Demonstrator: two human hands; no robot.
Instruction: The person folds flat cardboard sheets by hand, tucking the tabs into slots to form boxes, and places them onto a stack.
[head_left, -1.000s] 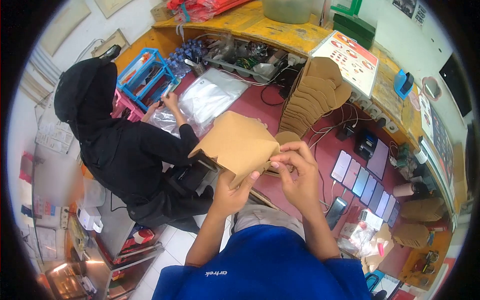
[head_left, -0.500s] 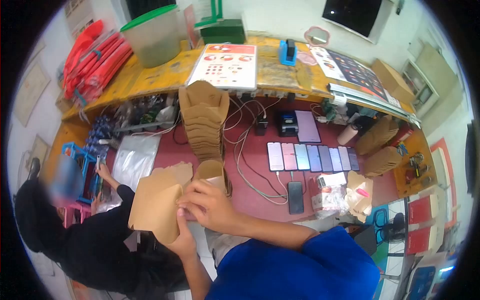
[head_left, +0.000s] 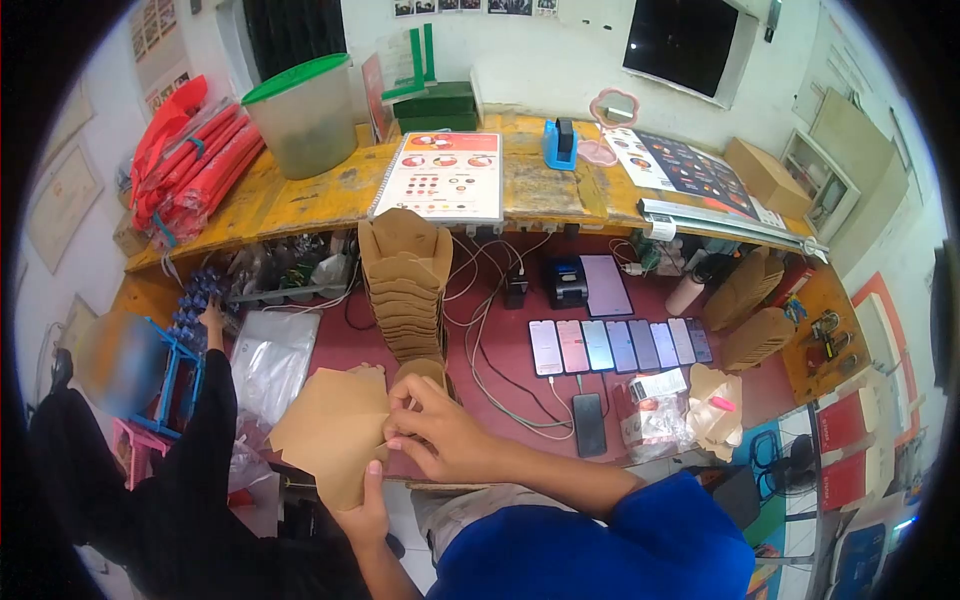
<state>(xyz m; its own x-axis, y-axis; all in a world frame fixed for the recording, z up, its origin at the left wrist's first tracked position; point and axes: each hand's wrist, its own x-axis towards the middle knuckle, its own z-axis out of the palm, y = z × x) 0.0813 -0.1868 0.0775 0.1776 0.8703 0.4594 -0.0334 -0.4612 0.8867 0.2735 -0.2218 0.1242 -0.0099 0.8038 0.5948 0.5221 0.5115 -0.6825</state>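
Note:
A brown cardboard piece (head_left: 335, 425), partly folded, is held up over the front edge of the red desk. My left hand (head_left: 362, 512) grips its lower right side, with the thumb on the near face. At its right edge my right hand (head_left: 432, 428) is closed in a pinch on the cardboard. Just behind my hands rises a tall stack of nested brown cardboard boxes (head_left: 405, 290). The fingers of my left hand behind the cardboard are hidden.
A co-worker in black (head_left: 170, 480) is at the left, one arm over the desk. Several phones (head_left: 597, 347) lie in a row, with a dark phone (head_left: 589, 425) and cables before them. Right of these are a plastic-wrapped pack (head_left: 652, 415) and folded cardboard (head_left: 765, 338).
The view has tilted upward. The cardboard has turned and looks flatter in my hands, which still hold it. The co-worker's arm now reaches farther forward toward the back of the desk.

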